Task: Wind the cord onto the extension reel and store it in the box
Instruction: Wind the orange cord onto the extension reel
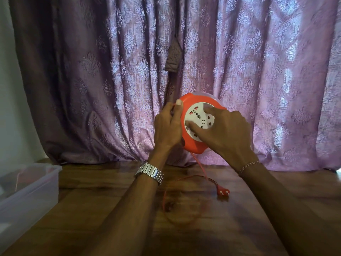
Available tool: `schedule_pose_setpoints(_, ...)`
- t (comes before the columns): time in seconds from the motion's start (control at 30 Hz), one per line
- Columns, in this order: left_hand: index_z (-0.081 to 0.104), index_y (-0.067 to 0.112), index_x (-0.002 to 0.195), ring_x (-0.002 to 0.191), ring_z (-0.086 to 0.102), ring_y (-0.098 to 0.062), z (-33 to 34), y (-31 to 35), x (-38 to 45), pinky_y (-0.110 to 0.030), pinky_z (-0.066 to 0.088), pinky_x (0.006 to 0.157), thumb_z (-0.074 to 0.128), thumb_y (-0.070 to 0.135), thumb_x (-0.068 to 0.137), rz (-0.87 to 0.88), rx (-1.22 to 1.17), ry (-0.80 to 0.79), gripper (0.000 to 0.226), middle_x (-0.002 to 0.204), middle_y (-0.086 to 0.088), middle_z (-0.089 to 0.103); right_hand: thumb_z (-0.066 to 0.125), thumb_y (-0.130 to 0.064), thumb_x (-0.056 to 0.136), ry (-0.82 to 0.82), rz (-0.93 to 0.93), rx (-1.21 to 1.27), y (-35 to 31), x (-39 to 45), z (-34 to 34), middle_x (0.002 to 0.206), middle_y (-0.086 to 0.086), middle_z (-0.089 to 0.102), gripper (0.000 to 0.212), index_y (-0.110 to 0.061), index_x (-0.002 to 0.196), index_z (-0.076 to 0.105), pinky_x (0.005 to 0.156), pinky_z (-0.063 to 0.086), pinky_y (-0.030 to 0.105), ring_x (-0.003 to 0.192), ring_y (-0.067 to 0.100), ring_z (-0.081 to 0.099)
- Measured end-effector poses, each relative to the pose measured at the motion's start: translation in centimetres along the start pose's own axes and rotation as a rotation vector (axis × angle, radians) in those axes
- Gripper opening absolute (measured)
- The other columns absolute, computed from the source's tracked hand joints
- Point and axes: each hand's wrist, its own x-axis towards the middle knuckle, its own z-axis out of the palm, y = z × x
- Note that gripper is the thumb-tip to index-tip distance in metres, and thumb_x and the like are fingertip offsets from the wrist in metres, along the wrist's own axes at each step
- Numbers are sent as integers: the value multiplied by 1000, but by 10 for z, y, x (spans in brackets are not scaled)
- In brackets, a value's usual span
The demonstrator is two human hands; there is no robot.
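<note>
Centre frame, the left hand [168, 124] grips the orange reel's [191, 145] left rim, raised off the table [110, 209]. The right hand [224, 132] presses spread fingers on its white face. Cord [200, 166] hangs to loose loops and a plug [223, 192] below. The box [36, 185] sits far left, well apart; a curtain [258, 71] hangs close behind.

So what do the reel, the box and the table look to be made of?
Reel: orange shell with white socket face, smooth and slightly glossy, likely moulded plastic. Box: translucent, frosted walls with contents showing faintly through, probably plastic. Table: brown streaky grain with a soft sheen, wood or wood-look laminate; cannot tell which.
</note>
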Motion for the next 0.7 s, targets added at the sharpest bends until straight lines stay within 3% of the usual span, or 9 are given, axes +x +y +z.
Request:
schedule_pose_setpoints(0.17, 49, 28, 70, 67, 57, -26, 0, 2, -2, -49, 53, 69, 40, 57, 100, -2, 11, -26, 43, 66, 1, 57, 49, -81, 73, 40, -6, 2, 3, 0, 6, 96, 14, 72, 74, -23, 117, 63, 70, 53, 41, 87, 36, 66)
schedule_pose_setpoints(0.27, 54, 25, 74, 66, 59, -25, -1, 1, -2, -50, 54, 69, 40, 55, 101, -28, -22, -30, 42, 66, 0, 60, 44, -84, 74, 67, -110, -46, 10, 7, 1, 83, 6, 69, 68, -26, 108, 57, 59, 48, 34, 80, 29, 63)
schedule_pose_setpoints(0.33, 63, 20, 84, 71, 65, -29, -3, 1, -1, -53, 56, 70, 40, 60, 99, -43, -55, -25, 49, 71, -4, 65, 50, -72, 81, 6, -249, -18, 13, 12, -5, 93, -2, 63, 53, -29, 111, 52, 58, 47, 33, 92, 22, 54)
schedule_pose_setpoints(0.43, 59, 26, 76, 74, 68, -32, -6, -3, 1, -56, 56, 72, 38, 68, 94, -69, -68, -8, 50, 71, -1, 65, 56, -40, 91, -199, -456, 20, 19, 15, -13, 122, 3, 51, 32, -38, 122, 52, 70, 53, 43, 113, 25, 42)
schedule_pose_setpoints(0.57, 59, 20, 82, 77, 71, -33, -7, -5, 1, -58, 58, 73, 37, 72, 92, -93, -65, -9, 58, 76, -6, 70, 58, -14, 89, -448, -452, -50, 17, 13, -12, 147, 8, 31, 63, -54, 135, 41, 85, 49, 47, 133, 27, 27)
schedule_pose_setpoints(0.7, 59, 20, 80, 77, 71, -34, -6, -3, 0, -58, 58, 73, 38, 72, 91, -97, -66, -5, 57, 75, -7, 70, 65, -16, 84, -353, -440, -134, 9, 9, -10, 144, 9, 35, 67, -55, 133, 42, 77, 50, 44, 132, 30, 33)
